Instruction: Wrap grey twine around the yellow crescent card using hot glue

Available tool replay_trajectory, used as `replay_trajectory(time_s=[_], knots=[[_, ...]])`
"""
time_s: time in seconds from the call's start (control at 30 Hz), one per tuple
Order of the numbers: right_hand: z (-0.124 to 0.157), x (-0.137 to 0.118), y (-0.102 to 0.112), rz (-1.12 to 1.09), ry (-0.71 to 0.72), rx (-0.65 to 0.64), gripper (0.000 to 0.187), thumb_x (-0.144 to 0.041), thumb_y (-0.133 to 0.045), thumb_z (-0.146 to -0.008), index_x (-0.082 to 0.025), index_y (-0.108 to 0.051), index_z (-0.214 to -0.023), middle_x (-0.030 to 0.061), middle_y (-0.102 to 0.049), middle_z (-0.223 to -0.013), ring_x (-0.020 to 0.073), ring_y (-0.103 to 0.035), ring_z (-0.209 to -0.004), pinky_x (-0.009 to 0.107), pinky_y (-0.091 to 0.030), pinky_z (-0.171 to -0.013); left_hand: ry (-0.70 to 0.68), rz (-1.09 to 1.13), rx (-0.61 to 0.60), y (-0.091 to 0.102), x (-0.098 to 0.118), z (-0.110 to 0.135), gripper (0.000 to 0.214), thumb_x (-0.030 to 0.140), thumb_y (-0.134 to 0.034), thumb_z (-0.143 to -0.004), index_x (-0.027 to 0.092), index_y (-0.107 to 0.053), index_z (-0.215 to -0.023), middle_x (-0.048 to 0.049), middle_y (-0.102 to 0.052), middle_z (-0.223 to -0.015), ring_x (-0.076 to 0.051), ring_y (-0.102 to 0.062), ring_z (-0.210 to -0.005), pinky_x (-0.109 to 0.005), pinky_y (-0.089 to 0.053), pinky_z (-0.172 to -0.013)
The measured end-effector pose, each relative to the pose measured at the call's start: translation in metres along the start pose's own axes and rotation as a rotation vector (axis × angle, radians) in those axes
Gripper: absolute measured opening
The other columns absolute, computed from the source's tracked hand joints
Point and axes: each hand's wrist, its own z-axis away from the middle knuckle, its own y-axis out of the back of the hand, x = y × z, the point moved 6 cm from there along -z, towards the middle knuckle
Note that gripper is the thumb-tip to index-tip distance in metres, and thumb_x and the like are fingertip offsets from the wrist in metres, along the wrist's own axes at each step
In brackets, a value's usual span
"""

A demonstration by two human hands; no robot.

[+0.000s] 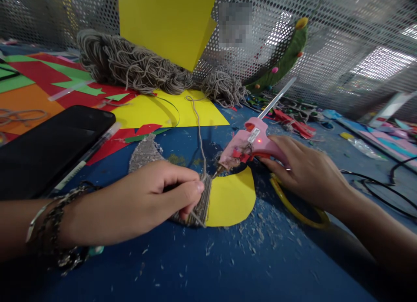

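A yellow crescent-shaped cutout [232, 200] lies on the blue table, its left part wrapped in grey yarn [202, 206]. My left hand [163, 193] rests over the wrapped part, thumb and index finger pinching the yarn strand. From there the strand [200, 137] runs up to the yellow sheet behind. My right hand [308, 172] grips a pink hot glue gun [250, 141] by its handle. The gun's nozzle points down-left and meets the edge of the wrapped yarn, close to my left fingertips. A clear glue stick [276, 98] sticks out of its back.
A big grey yarn hank [130, 63] lies at the back beside a standing yellow sheet [163, 24]. To the left are a black phone [58, 146] and coloured paper scraps [42, 76]. A yellow ring [299, 211] sits under my right wrist, with black cable [381, 189] further right.
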Motion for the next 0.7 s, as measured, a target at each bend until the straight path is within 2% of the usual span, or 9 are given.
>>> replay_trajectory(time_s=[0.27,0.37,0.53,0.63,0.7], knots=[[0.000,0.005,-0.007,-0.090,-0.029,-0.035,0.041,-0.047,-0.029,-0.091,-0.017,-0.045,-0.113,0.0161,-0.061,-0.102,0.0290,-0.062,-0.083,0.037,-0.045,-0.059,0.023,0.002,-0.001,0.000,-0.002,-0.001,0.034,0.022,-0.036,-0.089,0.017,-0.045,-0.057,0.0073,-0.049,-0.055,-0.004,-0.045,-0.052,-0.012,-0.034,-0.049],[-0.001,0.014,-0.007,-0.120,-0.110,-0.063,0.044,-0.048,-0.029,-0.090,-0.015,-0.044,-0.114,0.0188,-0.060,-0.104,0.0316,-0.060,-0.090,0.041,-0.045,-0.065,0.030,0.003,-0.009,0.000,-0.003,0.000,0.034,0.023,-0.035,-0.090,0.017,-0.046,-0.058,0.0070,-0.049,-0.057,-0.005,-0.045,-0.053,-0.013,-0.035,-0.050],[0.001,0.048,-0.005,-0.124,-0.367,-0.081,0.043,-0.054,-0.024,-0.087,-0.021,-0.044,-0.106,0.0177,-0.059,-0.100,0.0338,-0.057,-0.092,0.044,-0.043,-0.070,0.056,0.037,-0.018,-0.001,-0.005,0.001,0.034,0.026,-0.036,-0.091,0.018,-0.045,-0.059,0.0072,-0.045,-0.057,-0.005,-0.043,-0.053,-0.014,-0.033,-0.049],[0.007,0.074,-0.021,-0.109,-0.478,-0.164,0.044,-0.060,-0.024,-0.084,-0.023,-0.046,-0.095,0.0153,-0.059,-0.088,0.0322,-0.057,-0.081,0.043,-0.043,-0.065,0.059,0.047,-0.011,0.000,-0.005,0.000,0.033,0.026,-0.036,-0.091,0.018,-0.047,-0.061,0.0075,-0.045,-0.058,-0.005,-0.041,-0.053,-0.013,-0.033,-0.049],[0.009,0.087,-0.036,-0.126,-0.470,-0.229,0.042,-0.059,-0.027,-0.083,-0.023,-0.047,-0.086,0.0138,-0.060,-0.082,0.0297,-0.057,-0.074,0.042,-0.044,-0.063,0.045,0.065,-0.013,-0.001,-0.004,-0.001,0.033,0.026,-0.036,-0.092,0.018,-0.048,-0.063,0.0075,-0.046,-0.059,-0.005,-0.042,-0.054,-0.012,-0.034,-0.050]])
